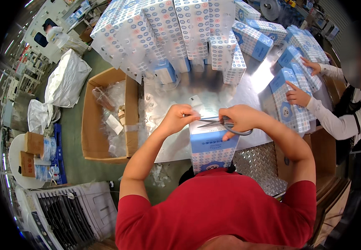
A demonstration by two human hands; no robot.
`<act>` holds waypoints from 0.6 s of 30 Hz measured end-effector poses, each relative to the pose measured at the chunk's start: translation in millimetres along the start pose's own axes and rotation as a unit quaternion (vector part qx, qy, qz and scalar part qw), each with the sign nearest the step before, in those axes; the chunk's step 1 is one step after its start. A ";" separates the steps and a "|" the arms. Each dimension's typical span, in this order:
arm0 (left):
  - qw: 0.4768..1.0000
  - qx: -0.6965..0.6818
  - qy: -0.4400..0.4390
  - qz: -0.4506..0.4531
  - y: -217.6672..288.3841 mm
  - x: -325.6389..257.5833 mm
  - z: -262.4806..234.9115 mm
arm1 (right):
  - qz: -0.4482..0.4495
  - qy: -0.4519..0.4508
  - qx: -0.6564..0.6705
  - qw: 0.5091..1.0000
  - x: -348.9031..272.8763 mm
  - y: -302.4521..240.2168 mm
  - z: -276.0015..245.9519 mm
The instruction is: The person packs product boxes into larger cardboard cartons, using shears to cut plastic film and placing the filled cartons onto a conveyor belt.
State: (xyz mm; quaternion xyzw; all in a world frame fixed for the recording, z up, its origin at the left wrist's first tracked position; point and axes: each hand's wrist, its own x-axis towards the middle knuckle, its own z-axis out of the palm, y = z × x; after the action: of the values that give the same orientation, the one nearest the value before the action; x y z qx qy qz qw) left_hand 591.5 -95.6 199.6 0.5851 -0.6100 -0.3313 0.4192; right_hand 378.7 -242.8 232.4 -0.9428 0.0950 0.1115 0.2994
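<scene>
My right hand [239, 118] grips a pair of scissors [209, 123] with dark handles, its fingers at the loops. The blades point left and look parted, lying over the top end of a blue-and-white printed soft package [214, 144]. This package stands against my body at the table's near edge. My left hand [179, 119] is pinched closed at the package's far left corner, close to the blade tips. What sits between those fingertips is too small to make out; it may be a bit of clear wrap.
Tall stacks of wrapped packages [164, 29] stand at the table's [164, 102] back. Left of it is an open carton [89, 125] holding plastic scraps. Another person's hands [299, 95] touch packages [287, 98] at the right. A white cooler-like unit [70, 212] stands lower left.
</scene>
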 end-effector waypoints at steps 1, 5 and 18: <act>1.000 0.000 -0.010 0.001 0.9 1.5 -1.5 | -0.004 -0.012 0.001 1.000 9.6 -3.1 1.2; 0.998 0.016 -0.062 0.017 3.8 7.7 -8.1 | -0.046 -0.026 0.007 0.999 37.9 -14.0 5.5; 0.739 0.573 -0.229 -0.271 -32.8 -150.6 -50.9 | 0.060 0.237 0.428 0.870 -62.2 64.5 79.4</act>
State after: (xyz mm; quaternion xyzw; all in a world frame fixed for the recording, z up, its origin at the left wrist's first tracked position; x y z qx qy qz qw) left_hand 646.2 55.0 173.5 0.7619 -0.5780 -0.1432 -0.2548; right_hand 291.1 -241.1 150.8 -0.7132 0.2579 -0.1492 0.6345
